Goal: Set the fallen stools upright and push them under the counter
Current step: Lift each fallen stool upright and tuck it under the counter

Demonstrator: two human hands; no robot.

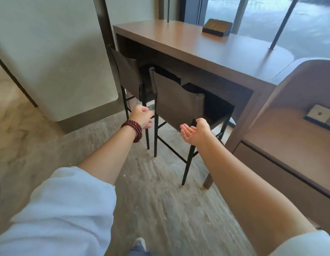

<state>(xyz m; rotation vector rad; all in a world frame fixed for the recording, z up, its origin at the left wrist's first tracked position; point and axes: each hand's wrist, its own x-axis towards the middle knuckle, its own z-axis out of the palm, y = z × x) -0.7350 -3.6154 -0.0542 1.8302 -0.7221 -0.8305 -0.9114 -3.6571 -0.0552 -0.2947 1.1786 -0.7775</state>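
Observation:
Two dark stools with brown leather backs and thin black legs stand upright under the brown wooden counter. The nearer stool sits at the centre, its seat partly beneath the counter's edge. The farther stool is tucked in to its left. My left hand, with a red bead bracelet on the wrist, hovers between the two stools, fingers loosely curled, holding nothing. My right hand is palm up with relaxed fingers, just in front of the nearer stool's seat, gripping nothing.
A dark box lies on the counter near the window. A lower desk with a curved panel stands at the right. A pale wall panel fills the left. Open wood-grain floor stretches in front of the stools.

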